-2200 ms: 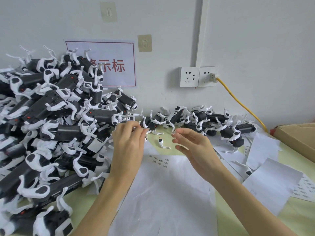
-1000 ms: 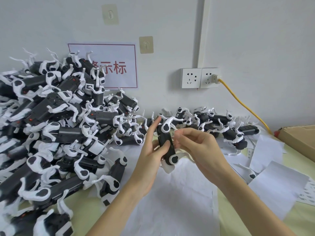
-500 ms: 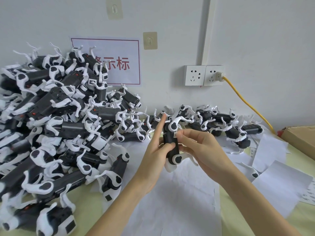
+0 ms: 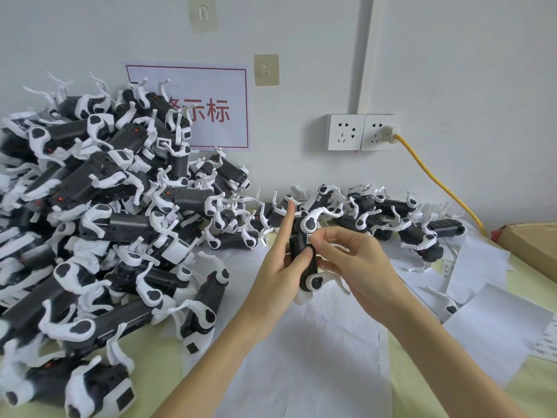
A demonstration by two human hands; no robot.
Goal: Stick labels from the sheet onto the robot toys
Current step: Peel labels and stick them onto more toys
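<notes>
Head view: black-and-white robot toy [image 4: 304,260], upright

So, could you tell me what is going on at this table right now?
A person is labelling robot toys. The left hand holds one black-and-white toy upright above the white paper, index finger extended. The right hand pinches a small label against the toy's body. A big pile of toys lies to the left, and a smaller row sits along the wall.

white wall [image 4: 452,70] w/ double socket [image 4: 361,132], yellow cable [image 4: 434,173], red-framed sign [image 4: 208,110]; pale yellow-green table [image 4: 452,396].
</notes>
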